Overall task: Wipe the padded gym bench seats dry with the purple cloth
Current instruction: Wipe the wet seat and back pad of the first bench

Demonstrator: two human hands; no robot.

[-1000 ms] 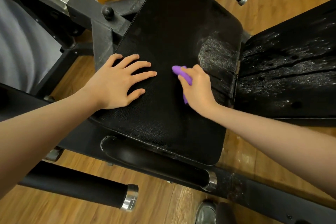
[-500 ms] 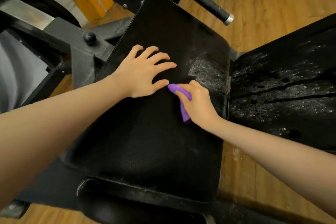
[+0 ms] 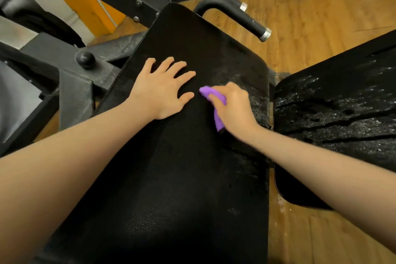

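Shifted since prior frame: right hand [image 3: 232,109], clutching purple cloth [image 3: 214,94], nearer wet patch [image 3: 256,100] on seat pad [image 3: 182,178]; left hand [image 3: 164,90] splayed flat. Risk: wadded cloth smearing droplets, neighbouring wet pad [image 3: 342,118] missed.

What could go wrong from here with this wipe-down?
The purple cloth is bunched small in the right hand, so strokes may miss the wet patch at the pad's right edge. The second pad is beaded with water and untouched; one small cloth may saturate and only smear it.
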